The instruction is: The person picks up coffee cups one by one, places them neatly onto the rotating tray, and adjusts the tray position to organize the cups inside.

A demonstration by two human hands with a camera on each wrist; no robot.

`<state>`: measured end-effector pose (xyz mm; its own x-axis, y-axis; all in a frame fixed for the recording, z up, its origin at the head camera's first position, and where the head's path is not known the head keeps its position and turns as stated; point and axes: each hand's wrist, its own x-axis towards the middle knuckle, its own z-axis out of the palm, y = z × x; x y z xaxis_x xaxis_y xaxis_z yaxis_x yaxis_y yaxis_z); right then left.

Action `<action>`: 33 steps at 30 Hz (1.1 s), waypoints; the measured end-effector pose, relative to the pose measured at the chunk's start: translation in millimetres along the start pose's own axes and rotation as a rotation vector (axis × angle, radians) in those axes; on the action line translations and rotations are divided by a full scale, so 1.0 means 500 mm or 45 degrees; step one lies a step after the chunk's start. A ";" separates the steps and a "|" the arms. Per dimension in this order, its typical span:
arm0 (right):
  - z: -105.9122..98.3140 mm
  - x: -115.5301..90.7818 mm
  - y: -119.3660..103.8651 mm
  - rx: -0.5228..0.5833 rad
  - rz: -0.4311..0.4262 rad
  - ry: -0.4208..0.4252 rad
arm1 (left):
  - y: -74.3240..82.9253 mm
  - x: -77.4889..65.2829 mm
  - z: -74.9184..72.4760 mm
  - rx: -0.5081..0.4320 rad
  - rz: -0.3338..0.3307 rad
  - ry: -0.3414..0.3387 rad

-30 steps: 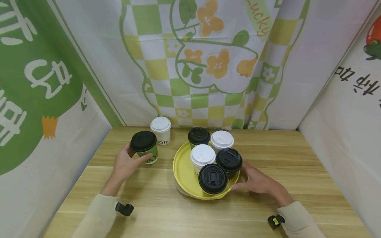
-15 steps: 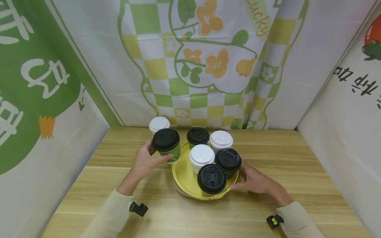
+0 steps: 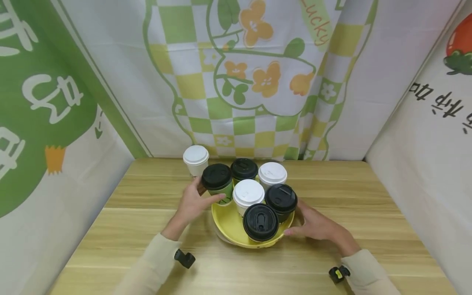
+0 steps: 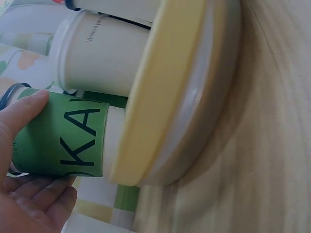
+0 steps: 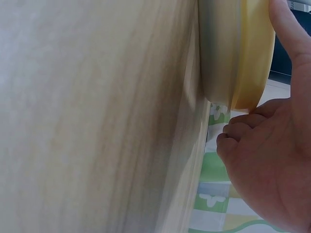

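My left hand (image 3: 193, 205) grips a green-sleeved paper coffee cup (image 4: 63, 133) with a black lid (image 3: 216, 176), thumb on one side and fingers on the other. The cup is upright at the left edge of a round yellow tray (image 3: 225, 229); its base is hidden behind the rim in the left wrist view, so I cannot tell whether it touches down. My right hand (image 3: 317, 223) holds the tray's right rim, its thumb along the edge and its fingers curled at the far side. On the tray stand white-lidded cups (image 3: 248, 192) and black-lidded cups (image 3: 261, 222), close together.
Behind my left hand, off the tray, a white cup with a white lid (image 3: 196, 157) stands on the wooden table (image 3: 368, 205). A patterned curtain (image 3: 254, 123) hangs along the table's back edge, with printed cloth walls on both sides.
The left hand has carried the green cup rightward, from beside the lone white cup to the tray's left part. My right hand has stayed at the tray's rim.
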<state>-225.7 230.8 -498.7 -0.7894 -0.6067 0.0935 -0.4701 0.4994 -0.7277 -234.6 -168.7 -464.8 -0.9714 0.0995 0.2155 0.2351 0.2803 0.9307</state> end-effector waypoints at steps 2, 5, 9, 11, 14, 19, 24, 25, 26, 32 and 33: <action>-0.001 0.000 -0.002 -0.010 0.002 0.004 | -0.004 0.001 0.006 -0.020 -0.003 -0.007; -0.002 -0.001 -0.003 -0.007 -0.003 0.007 | -0.011 0.001 0.013 -0.041 -0.004 -0.017; -0.002 0.001 -0.005 0.012 -0.010 0.004 | -0.019 -0.002 0.019 -0.048 -0.023 -0.013; -0.002 0.001 -0.005 0.017 -0.006 0.002 | -0.021 -0.004 0.021 -0.051 -0.036 -0.008; -0.001 0.001 -0.004 0.018 -0.006 0.000 | -0.025 -0.007 0.024 -0.064 -0.051 -0.008; -0.001 -0.001 -0.004 0.015 0.006 0.005 | -0.031 -0.009 0.026 -0.056 -0.063 -0.019; -0.001 -0.003 -0.005 0.009 0.018 0.005 | -0.036 -0.008 0.026 -0.032 -0.060 -0.038; -0.001 -0.004 -0.005 0.009 0.019 0.005 | -0.037 -0.007 0.026 -0.026 -0.059 -0.045; 0.000 -0.005 -0.005 0.008 0.021 0.005 | -0.038 -0.006 0.026 -0.022 -0.056 -0.050; 0.002 -0.007 -0.006 0.005 0.022 0.012 | -0.043 -0.002 0.029 0.018 -0.049 -0.073; 0.003 -0.007 -0.006 0.010 0.023 0.012 | -0.043 -0.002 0.030 0.026 -0.049 -0.078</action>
<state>-221.1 230.6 -498.1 -0.8015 -0.5918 0.0863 -0.4523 0.5054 -0.7348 -238.0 -160.7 -489.4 -0.9762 0.1459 0.1604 0.1985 0.3045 0.9316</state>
